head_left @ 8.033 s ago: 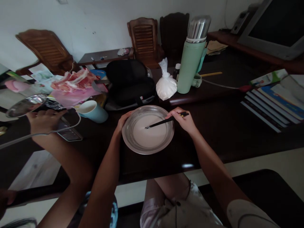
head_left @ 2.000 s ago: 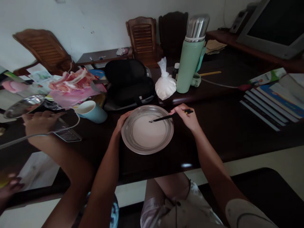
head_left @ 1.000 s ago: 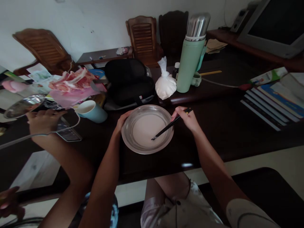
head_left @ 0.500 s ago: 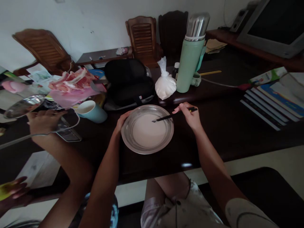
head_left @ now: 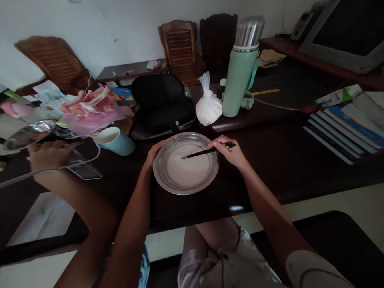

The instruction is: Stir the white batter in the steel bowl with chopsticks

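Chopsticks [head_left: 198,153] shifted L in bowl [head_left: 161,166], pointing L, long axis approx. crosswise

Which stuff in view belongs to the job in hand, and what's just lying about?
Belongs:
- bowl, left hand at its side
- pale liquid inside
- chopsticks, in right hand
- possibly the knotted bag; can't tell

Apparently just lying about:
- flask
- blue cup
- black case
- books
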A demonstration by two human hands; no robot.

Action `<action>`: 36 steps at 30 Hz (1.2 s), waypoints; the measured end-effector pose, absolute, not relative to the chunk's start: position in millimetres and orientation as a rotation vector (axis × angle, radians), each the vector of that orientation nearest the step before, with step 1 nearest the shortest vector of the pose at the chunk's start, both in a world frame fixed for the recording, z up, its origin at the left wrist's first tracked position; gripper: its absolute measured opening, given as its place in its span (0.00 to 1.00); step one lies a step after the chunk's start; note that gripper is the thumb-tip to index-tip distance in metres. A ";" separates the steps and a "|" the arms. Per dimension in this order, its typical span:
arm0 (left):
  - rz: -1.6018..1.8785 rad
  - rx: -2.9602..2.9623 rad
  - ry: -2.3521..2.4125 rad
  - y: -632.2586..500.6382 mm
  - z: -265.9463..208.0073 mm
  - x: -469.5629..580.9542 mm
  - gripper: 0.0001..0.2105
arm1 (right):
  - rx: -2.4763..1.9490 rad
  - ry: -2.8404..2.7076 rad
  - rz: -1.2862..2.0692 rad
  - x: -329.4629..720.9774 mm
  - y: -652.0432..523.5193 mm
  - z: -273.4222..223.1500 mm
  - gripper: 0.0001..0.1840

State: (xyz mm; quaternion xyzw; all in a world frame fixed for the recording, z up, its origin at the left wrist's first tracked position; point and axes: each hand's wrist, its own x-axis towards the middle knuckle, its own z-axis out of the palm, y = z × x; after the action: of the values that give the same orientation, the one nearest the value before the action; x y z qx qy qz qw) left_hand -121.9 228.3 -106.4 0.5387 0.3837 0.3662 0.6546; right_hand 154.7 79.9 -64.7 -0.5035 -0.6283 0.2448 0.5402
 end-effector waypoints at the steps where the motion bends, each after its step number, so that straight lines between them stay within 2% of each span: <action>1: 0.838 1.219 0.876 228.5 -106.5 -121.9 0.20 | -1.221 -1.441 0.548 157.8 79.9 -64.3 0.18; 4: 0.838 1.226 0.880 230.3 -107.2 -122.1 0.20 | -1.261 -1.271 0.512 166.7 78.7 -61.0 0.22; 8: 0.829 1.246 0.886 232.8 -109.2 -122.8 0.20 | -1.237 -1.197 0.662 167.7 75.6 -55.6 0.26; 13: 0.831 1.242 0.869 231.0 -109.0 -122.8 0.20 | -1.169 -1.353 0.848 153.7 75.4 -57.2 0.23; 17: 0.833 1.229 0.870 229.7 -108.3 -122.9 0.20 | -1.146 -1.513 0.734 150.6 79.1 -63.8 0.19; 21: 0.845 1.230 0.855 230.9 -109.8 -123.9 0.20 | -1.217 -1.447 0.592 160.1 81.1 -66.6 0.17; 26: 0.835 1.223 0.824 231.2 -109.7 -123.8 0.19 | -1.224 -1.196 0.580 172.3 78.6 -61.6 0.21; 31: 0.822 1.237 0.823 230.4 -108.5 -122.3 0.21 | -1.207 -1.210 0.740 167.2 75.3 -55.5 0.25; 36: 0.820 1.242 0.849 230.0 -107.8 -122.4 0.21 | -1.143 -1.383 0.851 155.3 77.8 -59.4 0.22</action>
State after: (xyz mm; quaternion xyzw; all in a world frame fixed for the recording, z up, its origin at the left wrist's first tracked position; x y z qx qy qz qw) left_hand -122.4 230.0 -107.8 0.5477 0.3744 0.3615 0.6551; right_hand 155.3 77.8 -59.4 -0.4819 -0.5835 0.3590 0.5463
